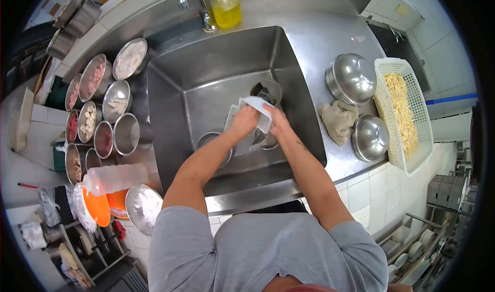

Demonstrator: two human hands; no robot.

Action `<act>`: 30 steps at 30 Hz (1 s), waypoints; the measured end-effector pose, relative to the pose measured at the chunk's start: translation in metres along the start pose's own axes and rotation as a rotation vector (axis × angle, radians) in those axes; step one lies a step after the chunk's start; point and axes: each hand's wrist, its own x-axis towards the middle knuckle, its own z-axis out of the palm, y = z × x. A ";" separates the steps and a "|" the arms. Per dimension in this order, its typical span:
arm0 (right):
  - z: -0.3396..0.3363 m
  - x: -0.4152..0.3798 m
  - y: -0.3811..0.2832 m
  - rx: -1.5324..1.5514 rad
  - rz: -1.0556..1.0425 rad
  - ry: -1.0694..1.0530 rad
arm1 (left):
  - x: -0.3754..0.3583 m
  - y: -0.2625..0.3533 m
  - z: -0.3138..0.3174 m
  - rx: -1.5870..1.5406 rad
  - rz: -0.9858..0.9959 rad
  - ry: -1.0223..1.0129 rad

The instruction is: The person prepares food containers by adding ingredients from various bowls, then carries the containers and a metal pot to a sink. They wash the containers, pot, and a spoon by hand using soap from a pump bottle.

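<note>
Over the sink (216, 80), both hands are at a white rectangular plastic container (255, 104), tilted on its side. My right hand (278, 120) grips its right edge, fingers wrapped over the rim. My left hand (244, 120) is closed at its left side, with the fingertips partly hidden. Beneath lie more dishes: a clear round container (273, 89) with dark pieces beside it, a pale container (230, 115) partly behind my left hand, and a round metal pot (208, 138) near my left forearm.
A faucet (198, 3) and a yellow soap bottle (226, 8) stand behind the sink. Several metal pots of food (117, 101) crowd the left, near a clear bottle (116, 178). At right are stacked metal bowls (351, 79), a cloth (337, 122) and a basket of noodles (380, 93).
</note>
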 end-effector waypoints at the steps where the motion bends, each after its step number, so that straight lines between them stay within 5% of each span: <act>1: 0.004 -0.006 -0.002 -0.024 -0.041 0.007 | -0.003 0.010 -0.007 0.066 -0.016 0.150; 3: -0.015 0.024 0.006 -0.074 -0.123 0.020 | -0.004 0.055 -0.012 -0.076 -0.085 0.256; 6: 0.005 -0.031 -0.033 -0.094 -0.036 0.071 | -0.003 0.068 -0.013 -0.214 -0.070 0.395; 9: 0.008 -0.026 -0.029 -0.239 0.008 0.021 | -0.005 0.027 0.004 -0.188 -0.107 0.347; 11: -0.001 -0.017 -0.033 -0.266 0.009 -0.133 | 0.009 0.031 -0.016 -0.564 -0.381 0.247; 12: 0.002 -0.018 -0.033 -0.297 -0.054 0.026 | 0.014 0.036 -0.029 -0.752 -0.521 0.188; 14: 0.021 -0.052 -0.031 -0.112 -0.113 -0.213 | 0.018 0.054 -0.064 -1.301 -0.703 0.330; 16: 0.013 -0.044 -0.025 -0.021 -0.076 -0.212 | 0.022 0.081 -0.087 -1.663 -0.898 0.467; 20: -0.006 -0.016 -0.030 0.018 0.173 -0.263 | -0.011 0.095 -0.033 -0.402 -0.234 0.337; 21: -0.014 -0.001 -0.022 -0.090 0.133 -0.237 | -0.019 0.087 -0.053 -0.274 -0.126 0.111; 24: -0.028 0.051 0.005 -0.222 0.194 -0.147 | -0.023 0.030 -0.020 0.059 0.143 0.167; 27: -0.003 -0.004 -0.023 -0.301 0.270 -0.052 | -0.018 0.031 -0.027 0.048 -0.177 0.182; 30: 0.004 -0.024 -0.031 -0.399 0.332 0.005 | -0.017 0.062 -0.038 -0.056 -0.128 -0.097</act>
